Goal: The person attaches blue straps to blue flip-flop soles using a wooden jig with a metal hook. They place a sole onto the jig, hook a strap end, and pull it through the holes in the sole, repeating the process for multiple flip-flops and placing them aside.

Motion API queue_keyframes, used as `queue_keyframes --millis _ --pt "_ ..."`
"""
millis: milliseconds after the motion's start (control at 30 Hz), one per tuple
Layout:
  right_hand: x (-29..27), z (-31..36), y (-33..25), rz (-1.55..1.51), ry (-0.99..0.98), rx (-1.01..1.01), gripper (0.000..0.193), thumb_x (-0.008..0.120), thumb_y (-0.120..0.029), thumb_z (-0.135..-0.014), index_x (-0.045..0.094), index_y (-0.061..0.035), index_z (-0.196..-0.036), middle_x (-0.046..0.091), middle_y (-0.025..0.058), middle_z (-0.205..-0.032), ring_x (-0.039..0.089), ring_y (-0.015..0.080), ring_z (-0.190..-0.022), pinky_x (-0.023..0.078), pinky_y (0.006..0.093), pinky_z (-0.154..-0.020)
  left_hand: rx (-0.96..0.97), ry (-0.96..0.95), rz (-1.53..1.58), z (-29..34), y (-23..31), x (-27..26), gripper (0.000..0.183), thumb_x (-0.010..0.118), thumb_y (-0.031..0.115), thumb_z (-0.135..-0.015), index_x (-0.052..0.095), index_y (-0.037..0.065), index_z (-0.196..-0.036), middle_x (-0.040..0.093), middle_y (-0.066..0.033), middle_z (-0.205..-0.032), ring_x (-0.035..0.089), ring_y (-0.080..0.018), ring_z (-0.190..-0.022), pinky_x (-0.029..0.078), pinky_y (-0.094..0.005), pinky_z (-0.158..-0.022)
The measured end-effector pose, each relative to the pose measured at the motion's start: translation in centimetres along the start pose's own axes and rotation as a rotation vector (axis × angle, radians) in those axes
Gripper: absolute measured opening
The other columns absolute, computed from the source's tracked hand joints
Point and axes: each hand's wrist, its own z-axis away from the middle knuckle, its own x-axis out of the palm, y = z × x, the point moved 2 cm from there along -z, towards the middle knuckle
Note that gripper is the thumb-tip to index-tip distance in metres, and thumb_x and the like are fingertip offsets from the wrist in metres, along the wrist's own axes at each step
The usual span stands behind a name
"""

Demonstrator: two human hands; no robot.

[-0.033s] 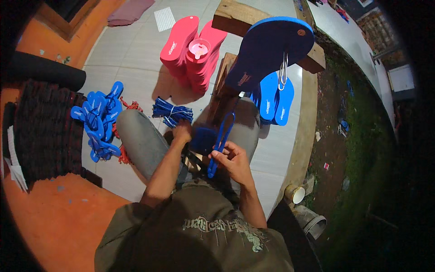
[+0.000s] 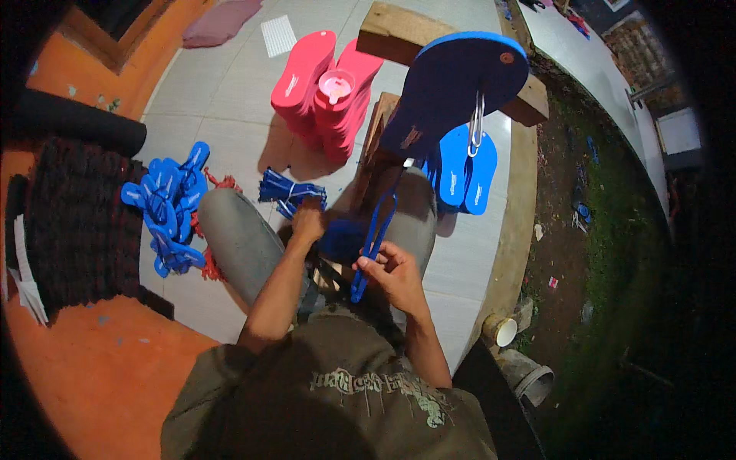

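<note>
My right hand (image 2: 397, 277) pinches a blue flip-flop strap (image 2: 373, 241) between thumb and fingers, and the strap's upper end reaches toward a wooden stand between my knees. My left hand (image 2: 308, 222) is at the near edge of a tied bundle of blue straps (image 2: 290, 190); its fingertips are hidden, so its grip cannot be told. Above my hands, a large dark blue flip-flop sole (image 2: 452, 92) leans on the wooden stand (image 2: 406, 34), with a metal hook (image 2: 477, 126) hanging in front of it. Between my hands lies a dark blue piece (image 2: 343, 239), its kind unclear.
Pink soles (image 2: 305, 73) stand stacked ahead, a small pink cup (image 2: 336, 86) on top. Blue soles (image 2: 464, 172) stand beyond my right knee. Finished blue flip-flops (image 2: 165, 199) pile up left, beside a dark stack (image 2: 77, 222). The tiled floor's edge (image 2: 502, 230) drops toward soil at right.
</note>
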Motion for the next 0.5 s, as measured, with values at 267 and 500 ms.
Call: queue_keyframes --millis 267,500 --pt "0.1 -0.6 0.0 -0.198 -0.234 0.089 0.024 0.064 -0.011 -0.078 0.055 -0.0005 -0.098 0.061 0.0073 -0.086 0.059 0.0130 -0.081 0.048 0.0261 -0.070 0.148 -0.579 1.586 3.6 15.6 -12.3 0.033 0.048 0.021 -0.089 0.052 -0.009 -0.102 0.058 -0.0096 -0.081 0.058 -0.0165 -0.074 0.049 -0.0289 -0.070" --pt "-3.7 -1.3 -16.3 0.323 0.702 -0.895 0.029 0.066 -0.010 -0.074 0.059 -0.0013 -0.101 0.061 0.0101 -0.097 0.056 0.0187 -0.090 0.043 0.0306 -0.081 0.870 0.372 0.549 5.7 21.6 -22.0 0.013 0.057 0.011 -0.082 0.061 0.000 -0.088 0.058 -0.0094 -0.075 0.054 -0.0170 -0.063 0.041 -0.0260 -0.057"
